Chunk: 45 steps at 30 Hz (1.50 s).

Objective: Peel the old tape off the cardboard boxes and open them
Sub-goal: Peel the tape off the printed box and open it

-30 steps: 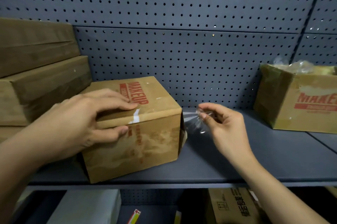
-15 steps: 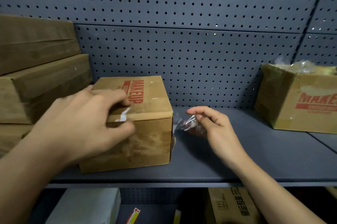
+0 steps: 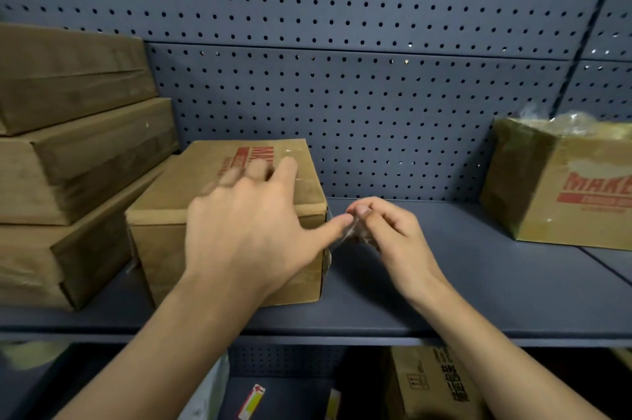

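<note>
Cardboard box [image 3: 160, 248]: brown, flaps closed, red print on the top face partly covered by fingers. It stands on the shelf left of centre, just beside the stacked cartons.
View: head camera, looking forward and down; the only view supplied.
Shelf [image 3: 478, 282]: dark grey-blue metal deck that carries all the boxes at this level.
Left hand [image 3: 246, 231]: laid over the top and front edge of the cardboard box, fingers spread and fairly straight, gripping nothing. The fingertips are motion-blurred. The thumb reaches right, past the box corner, and touches the tape.
Right hand [image 3: 393, 235]: just right of the box, above the shelf deck, fingers curled, pinching the tape between thumb and fingertips.
Clear tape [image 3: 349, 235]: crumpled transparent wad between the right fingertips and the left thumb tip, close to the box's right front corner. It is hard to make out here; whether a strand joins it to the box cannot be told.
Stacked cartons [image 3: 85, 153]: three flat brown cartons at far left, piled one on another.
Second box [image 3: 564, 197]: far right on the shelf, well apart, red lettering on its side, clear plastic showing at the top.
Pegboard [image 3: 376, 94]: grey-blue perforated back panel.
Lower carton [image 3: 431, 382]: on the level beneath, printed side facing out.
</note>
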Available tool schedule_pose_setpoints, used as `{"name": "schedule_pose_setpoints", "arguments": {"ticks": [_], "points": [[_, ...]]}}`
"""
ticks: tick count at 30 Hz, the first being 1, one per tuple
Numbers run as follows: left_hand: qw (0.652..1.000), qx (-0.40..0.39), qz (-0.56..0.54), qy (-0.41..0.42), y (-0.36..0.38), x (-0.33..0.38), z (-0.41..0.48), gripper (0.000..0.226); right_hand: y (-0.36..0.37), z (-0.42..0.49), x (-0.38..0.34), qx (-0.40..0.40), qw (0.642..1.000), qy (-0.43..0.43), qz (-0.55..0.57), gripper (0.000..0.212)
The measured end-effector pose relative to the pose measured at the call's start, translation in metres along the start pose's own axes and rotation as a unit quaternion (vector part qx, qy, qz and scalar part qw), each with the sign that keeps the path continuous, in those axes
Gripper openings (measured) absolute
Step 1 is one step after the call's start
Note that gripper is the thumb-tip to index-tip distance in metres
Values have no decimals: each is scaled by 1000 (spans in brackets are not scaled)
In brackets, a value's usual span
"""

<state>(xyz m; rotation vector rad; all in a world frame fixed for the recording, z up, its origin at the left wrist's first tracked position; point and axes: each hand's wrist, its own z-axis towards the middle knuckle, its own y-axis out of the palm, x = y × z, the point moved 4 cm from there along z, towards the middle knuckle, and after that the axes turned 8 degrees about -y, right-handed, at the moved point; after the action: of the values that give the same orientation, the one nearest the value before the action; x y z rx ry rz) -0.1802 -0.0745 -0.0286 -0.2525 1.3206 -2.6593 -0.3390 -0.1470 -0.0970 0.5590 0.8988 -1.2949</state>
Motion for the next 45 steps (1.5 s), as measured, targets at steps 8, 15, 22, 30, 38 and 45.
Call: {"name": "schedule_pose_setpoints", "arguments": {"ticks": [8,15,22,30,38,45], "points": [[999,32,-18,25,8,1,-1,58,-1,3,17,56,994,13,-97,23],[996,34,-58,50,3,-9,-2,53,-13,5,17,112,984,-11,-135,24],[993,-22,-96,67,2,-18,0,55,-16,-5,6,111,960,-12,-257,26],[983,-71,-154,67,5,-33,4,51,-31,-8,11,114,930,-6,-348,12],[976,-117,-179,42,1,-58,5,54,-67,-3,27,142,930,16,-339,20],[981,-117,-148,43,1,-62,9,46,-79,4,20,174,927,-9,-331,23]]}}
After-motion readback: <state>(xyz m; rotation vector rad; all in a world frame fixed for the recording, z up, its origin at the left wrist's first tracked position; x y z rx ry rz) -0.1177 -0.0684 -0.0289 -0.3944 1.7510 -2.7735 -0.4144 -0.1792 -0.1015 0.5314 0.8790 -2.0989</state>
